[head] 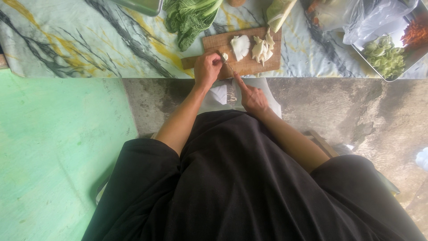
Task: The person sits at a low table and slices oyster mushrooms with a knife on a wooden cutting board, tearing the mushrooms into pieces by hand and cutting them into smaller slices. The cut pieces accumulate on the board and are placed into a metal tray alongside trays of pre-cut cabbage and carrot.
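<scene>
Left hand: the left hand (pixel 207 68) rests on the near edge of the rectangular brown wooden cutting board (pixel 244 66), fingers curled narrow over a small pale vegetable piece (pixel 225 56).
Right hand: the right hand (pixel 253 97) sits nearer the body, closed on the handle of a thin-bladed knife (pixel 231 69), forefinger stretched along it; the blade runs up to the left hand's fingertips.
Beyond the hands: white cut vegetable slices (pixel 254 47) lie on the far half of the board, just past the blade.
Further out: a bunch of dark green leafy greens (pixel 189 18) lies beyond the left hand, and a pale green stalk (pixel 278 13) beyond the right.
Right of the right hand: a metal tray of chopped green and orange vegetables (pixel 390 56), with a clear plastic bag (pixel 356 18) partly over it, well apart.
Tabletop: covered by a pale marbled cloth with yellow and grey streaks (pixel 89 40); its near edge crosses between the two hands.
Open room: bare cloth spreads to the left of the left hand.
</scene>
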